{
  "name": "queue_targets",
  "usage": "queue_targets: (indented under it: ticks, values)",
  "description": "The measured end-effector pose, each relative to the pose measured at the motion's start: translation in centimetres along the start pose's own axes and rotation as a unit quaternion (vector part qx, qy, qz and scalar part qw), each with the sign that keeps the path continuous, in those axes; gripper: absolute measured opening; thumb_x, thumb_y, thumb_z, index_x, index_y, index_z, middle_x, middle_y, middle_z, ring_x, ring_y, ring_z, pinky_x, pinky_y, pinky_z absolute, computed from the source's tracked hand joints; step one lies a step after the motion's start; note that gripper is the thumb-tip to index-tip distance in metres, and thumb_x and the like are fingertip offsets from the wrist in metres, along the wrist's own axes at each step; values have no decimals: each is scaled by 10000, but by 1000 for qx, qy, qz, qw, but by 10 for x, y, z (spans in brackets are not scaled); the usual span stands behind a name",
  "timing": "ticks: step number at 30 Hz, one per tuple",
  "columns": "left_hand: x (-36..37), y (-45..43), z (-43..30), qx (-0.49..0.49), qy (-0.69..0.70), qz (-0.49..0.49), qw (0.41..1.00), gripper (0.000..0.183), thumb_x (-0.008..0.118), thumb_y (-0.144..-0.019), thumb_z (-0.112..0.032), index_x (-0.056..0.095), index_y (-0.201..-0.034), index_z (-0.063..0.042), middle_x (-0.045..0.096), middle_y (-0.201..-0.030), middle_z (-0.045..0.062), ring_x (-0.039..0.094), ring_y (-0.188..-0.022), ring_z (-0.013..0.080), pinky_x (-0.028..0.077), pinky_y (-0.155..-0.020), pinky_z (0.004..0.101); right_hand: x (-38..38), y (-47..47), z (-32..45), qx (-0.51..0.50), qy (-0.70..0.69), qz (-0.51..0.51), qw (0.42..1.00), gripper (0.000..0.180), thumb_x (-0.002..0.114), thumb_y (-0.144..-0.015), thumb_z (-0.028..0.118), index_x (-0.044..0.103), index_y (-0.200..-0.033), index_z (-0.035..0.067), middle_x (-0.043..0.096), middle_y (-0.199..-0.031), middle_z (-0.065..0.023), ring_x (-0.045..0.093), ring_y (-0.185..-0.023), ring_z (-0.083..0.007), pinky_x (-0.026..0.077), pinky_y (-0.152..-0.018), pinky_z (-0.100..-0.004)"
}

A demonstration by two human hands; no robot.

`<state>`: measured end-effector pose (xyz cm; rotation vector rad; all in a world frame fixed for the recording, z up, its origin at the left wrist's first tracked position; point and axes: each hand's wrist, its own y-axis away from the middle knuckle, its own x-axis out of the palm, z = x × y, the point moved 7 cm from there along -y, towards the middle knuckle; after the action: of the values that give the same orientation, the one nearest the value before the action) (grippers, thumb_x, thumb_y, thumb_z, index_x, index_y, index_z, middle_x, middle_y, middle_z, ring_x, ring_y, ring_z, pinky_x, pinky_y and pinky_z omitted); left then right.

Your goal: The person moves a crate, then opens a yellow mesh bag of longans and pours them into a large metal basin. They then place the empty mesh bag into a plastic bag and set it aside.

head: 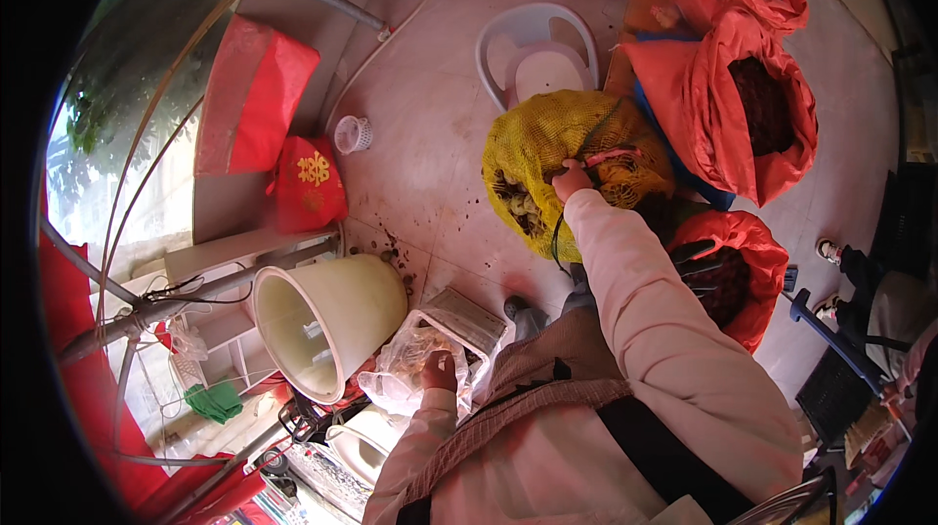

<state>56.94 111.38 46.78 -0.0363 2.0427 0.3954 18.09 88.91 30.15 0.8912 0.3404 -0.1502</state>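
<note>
Before me stands a large yellow mesh sack (542,122), its contents partly visible through the netting. My right hand (573,179) is closed on the gathered mesh near a pink strip and a dark green cord. Lower left, my left hand (440,371) rests at a clear plastic bag (410,364) lying in a grey-white plastic crate (469,320); whether its fingers grip the film cannot be told. A pair of dark gloves (692,261) lies on an open red sack (762,232) of dark goods, to the right of my right forearm.
Two open red sacks (681,78) of dark goods stand beyond on the right. A grey plastic chair (538,12) is behind the mesh sack. A big cream tub (366,305) lies tilted at left. Dark debris (396,250) dots the floor. Another person's feet (828,252) show at right.
</note>
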Motion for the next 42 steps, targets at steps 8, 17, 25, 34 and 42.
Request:
queue_targets:
  ticks: [8, 17, 25, 34, 42]
  values:
    - [44, -131, -52, 37, 14, 128, 991, 152, 528, -768, -203, 581, -801, -64, 605, -769, 121, 595, -730, 251, 472, -644, 325, -60, 103, 24, -153, -156, -141, 966, 364, 576, -738, 213, 445, -1048, 76, 566, -891, -142, 574, -753, -273, 448, -665, -345]
    - [175, -243, -267, 378, 48, 293, 877, 126, 520, -750, -180, 544, -793, -64, 542, -825, 147, 533, -764, 318, 434, -663, 389, -89, 233, -12, -56, -461, -136, 875, 675, 429, -667, -35, 190, -1287, 87, 530, -907, -126, 560, -739, -203, 452, -659, -276]
    - [238, -204, -345, 475, 22, 310, 823, 320, 572, -729, -230, 504, -993, -62, 509, -1025, 121, 498, -926, 307, 423, -757, 390, 1, 249, -21, -18, -609, -90, 788, 502, 333, -598, -5, 382, -1098, -1, 516, -858, -123, 520, -789, -209, 406, -717, -281]
    - [241, -169, -374, 554, -261, 218, 759, 466, 600, -680, -374, 505, -1023, -73, 496, -983, 75, 435, -983, 246, 334, -841, 457, 21, 271, -57, -24, -597, -112, 794, 486, 354, -598, 3, 384, -1083, -5, 514, -823, -89, 494, -727, -171, 392, -686, -256]
    - [195, -166, -394, 693, -227, 122, 673, 125, 540, -670, -144, 579, -758, -64, 505, -904, 80, 442, -915, 256, 371, -770, 413, -30, 282, -68, -15, -515, -183, 838, 353, 384, -692, 79, 412, -1040, 31, 491, -657, -43, 417, -551, -86, 291, -491, -194]
